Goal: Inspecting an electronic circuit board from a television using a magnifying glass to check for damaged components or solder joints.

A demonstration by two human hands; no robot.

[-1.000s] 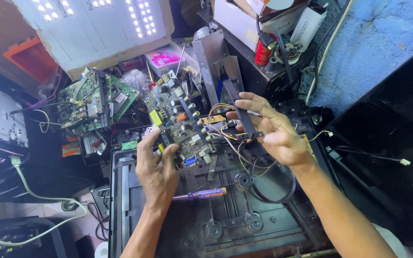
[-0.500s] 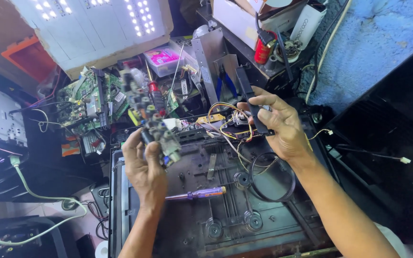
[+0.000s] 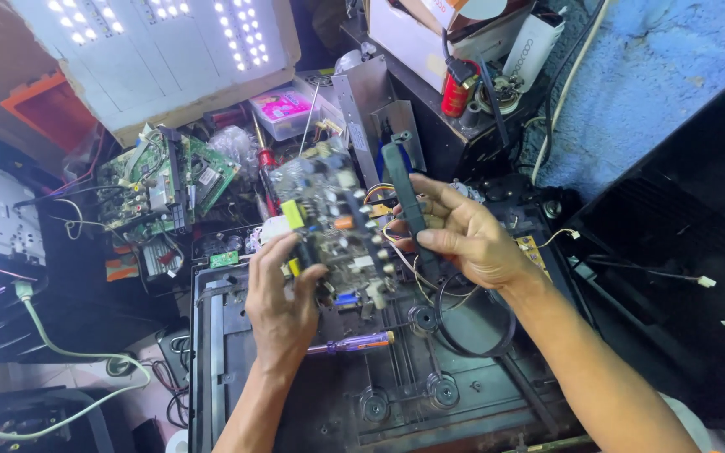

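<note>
My left hand [image 3: 281, 306] grips the lower edge of a populated circuit board [image 3: 333, 218] with a yellow transformer, capacitors and coloured wires, held tilted above an open black device chassis [image 3: 396, 394]. My right hand [image 3: 467, 235] sits at the board's right side, its fingers on a dark flat ribbon strap [image 3: 404, 197] that rises from the wiring. Thin coloured wires [image 3: 404, 260] run from the board under my right palm. A black rubber belt loop [image 3: 476, 323] lies on the chassis below my right wrist.
A purple-handled screwdriver [image 3: 354, 342] lies on the chassis by my left wrist. Green circuit boards [image 3: 165, 180] are piled at the left. An LED panel [image 3: 153, 42] leans at the top left. A metal bracket [image 3: 371, 109], boxes and cables crowd the back; a blue cloth [image 3: 656, 75] lies to the right.
The board was lifted and turned by my left hand, then swung back with its component side up. My right hand moved from the board's edge onto the dark strap.
</note>
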